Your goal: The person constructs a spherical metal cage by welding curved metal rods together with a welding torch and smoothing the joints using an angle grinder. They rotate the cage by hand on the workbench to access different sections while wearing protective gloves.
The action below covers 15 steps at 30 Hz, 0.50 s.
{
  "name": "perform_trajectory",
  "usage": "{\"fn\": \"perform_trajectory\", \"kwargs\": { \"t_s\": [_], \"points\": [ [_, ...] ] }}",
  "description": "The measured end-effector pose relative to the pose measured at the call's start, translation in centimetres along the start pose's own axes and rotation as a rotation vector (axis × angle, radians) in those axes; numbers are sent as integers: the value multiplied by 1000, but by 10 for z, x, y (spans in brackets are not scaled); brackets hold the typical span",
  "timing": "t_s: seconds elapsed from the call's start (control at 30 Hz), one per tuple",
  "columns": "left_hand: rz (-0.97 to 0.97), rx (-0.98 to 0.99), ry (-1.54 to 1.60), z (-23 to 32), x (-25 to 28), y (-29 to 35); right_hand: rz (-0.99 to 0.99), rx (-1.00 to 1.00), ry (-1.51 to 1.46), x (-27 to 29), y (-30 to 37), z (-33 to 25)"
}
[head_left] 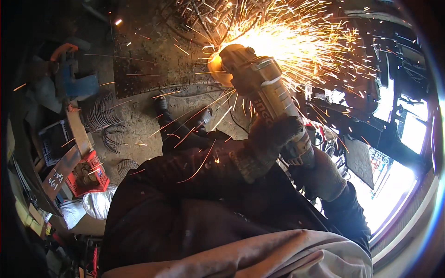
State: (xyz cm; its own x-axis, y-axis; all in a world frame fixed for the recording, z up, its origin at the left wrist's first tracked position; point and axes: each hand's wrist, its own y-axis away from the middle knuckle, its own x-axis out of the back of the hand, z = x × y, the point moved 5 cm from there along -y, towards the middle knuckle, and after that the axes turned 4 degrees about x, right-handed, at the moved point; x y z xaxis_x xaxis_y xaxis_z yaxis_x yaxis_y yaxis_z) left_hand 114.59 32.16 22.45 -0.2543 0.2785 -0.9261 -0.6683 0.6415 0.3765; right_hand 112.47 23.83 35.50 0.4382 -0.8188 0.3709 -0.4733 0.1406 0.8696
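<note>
An angle grinder (278, 97) with a yellowish body slants across the middle, its head up and to the left. My left hand (266, 143), in a dirty work glove, wraps round the grinder's body. Lower down, my right hand (320, 175), also gloved, closes round its rear end. The disc (219, 69) glows orange at the head's left side. Bright sparks (296, 46) fan out from it, mostly up and to the right. Close by the disc at the top lies a tangle of metal rods (199, 18). Glare hides where the disc makes contact.
A dark metal work surface (139, 69) spreads under the sparks. On the left are a blue clamp-like tool (81, 85), coiled wire rings (103, 111) and a red crate (88, 173) of small parts. My boots (204, 116) stand on the dusty floor. A bright opening (389, 194) is at right.
</note>
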Motion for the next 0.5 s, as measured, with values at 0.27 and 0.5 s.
{"fn": "perform_trajectory", "kwargs": {
  "t_s": [0.27, 0.5],
  "points": [
    [-4, -53, -76, 5, 1, 0, -24, 11, -96, -4, -4, -2],
    [22, -43, -47, 16, -6, 10, -90, -1, -129, -9, -7, -6]
  ]
}}
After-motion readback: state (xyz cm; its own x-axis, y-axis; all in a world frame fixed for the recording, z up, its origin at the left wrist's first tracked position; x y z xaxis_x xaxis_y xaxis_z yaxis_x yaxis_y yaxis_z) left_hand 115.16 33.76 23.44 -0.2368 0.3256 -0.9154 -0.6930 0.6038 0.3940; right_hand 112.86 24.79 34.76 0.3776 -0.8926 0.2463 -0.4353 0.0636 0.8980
